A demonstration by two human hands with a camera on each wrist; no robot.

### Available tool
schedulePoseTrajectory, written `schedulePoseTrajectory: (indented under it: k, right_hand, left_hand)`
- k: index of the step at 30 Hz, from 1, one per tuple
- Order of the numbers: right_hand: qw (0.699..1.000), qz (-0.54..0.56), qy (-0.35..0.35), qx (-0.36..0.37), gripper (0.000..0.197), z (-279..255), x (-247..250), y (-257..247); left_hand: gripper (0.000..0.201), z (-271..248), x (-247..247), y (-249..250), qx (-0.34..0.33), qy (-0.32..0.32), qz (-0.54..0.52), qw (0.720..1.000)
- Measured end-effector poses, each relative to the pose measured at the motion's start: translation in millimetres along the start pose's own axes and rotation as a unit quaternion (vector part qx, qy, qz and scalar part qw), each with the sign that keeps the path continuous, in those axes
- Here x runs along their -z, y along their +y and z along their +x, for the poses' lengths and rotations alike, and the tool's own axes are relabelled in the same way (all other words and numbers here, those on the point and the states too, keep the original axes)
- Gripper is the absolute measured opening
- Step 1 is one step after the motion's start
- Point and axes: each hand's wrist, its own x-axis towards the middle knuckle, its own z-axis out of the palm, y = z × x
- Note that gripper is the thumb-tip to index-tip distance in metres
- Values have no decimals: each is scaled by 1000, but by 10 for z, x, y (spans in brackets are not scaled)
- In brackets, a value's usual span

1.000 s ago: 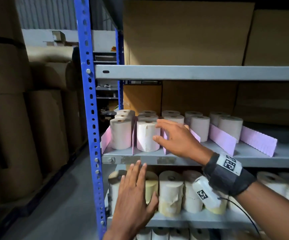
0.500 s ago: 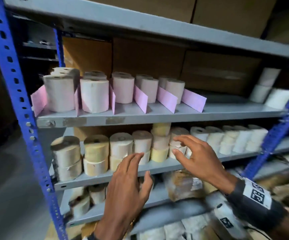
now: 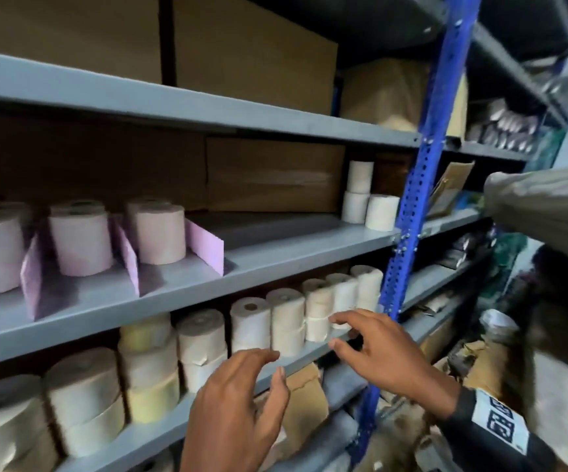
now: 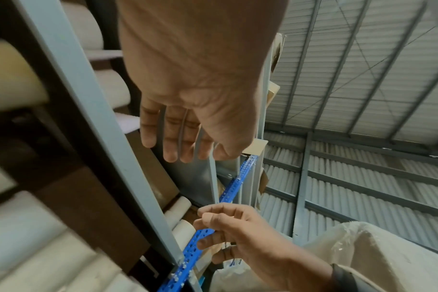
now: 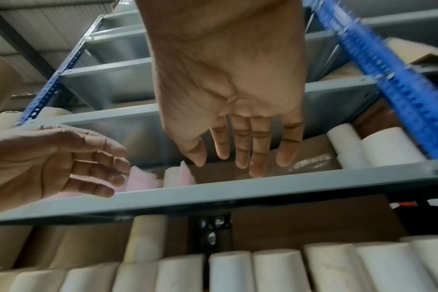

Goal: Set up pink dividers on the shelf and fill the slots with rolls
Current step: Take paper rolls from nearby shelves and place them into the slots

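Grey shelf [image 3: 276, 264] at twelve o'clock; left hand [image 3: 238, 400] and right hand [image 3: 381, 356] reach forward, fingers spread, loosely curved, holding nothing.

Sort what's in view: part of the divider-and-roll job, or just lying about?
Job: pink dividers, rolls in slots, spare rolls, lower-shelf rolls, left hand, right hand, both empty.

Lying about: cardboard boxes, brown paper packets, blue upright.
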Motion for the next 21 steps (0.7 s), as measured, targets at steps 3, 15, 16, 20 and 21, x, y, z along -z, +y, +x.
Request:
schedulePoseTrajectory:
  k: [3,15,16,20,21]
  right_hand:
    - [999,6,26,-29,55,199,262,444]
    - [976,91,161,-118,43,1487,748,1623]
    - [975,89,160,-128,43,1611,763,1703]
    - [977,45,152,-146,43,2066,848,2010]
    - [977,32,150,-145,44,2199,879,2094]
  left_hand:
    - [13,435,-441,221,-21,-22,-4,1000]
    - [28,2412,-1830,789,-64,-162,20,985]
    - [30,2608,-1947,795,-58,-175,21,983]
    - [39,3265,-2332,767,-46,-210,26,976]
    - [39,3432,-2434,746,-47,-217,26,975]
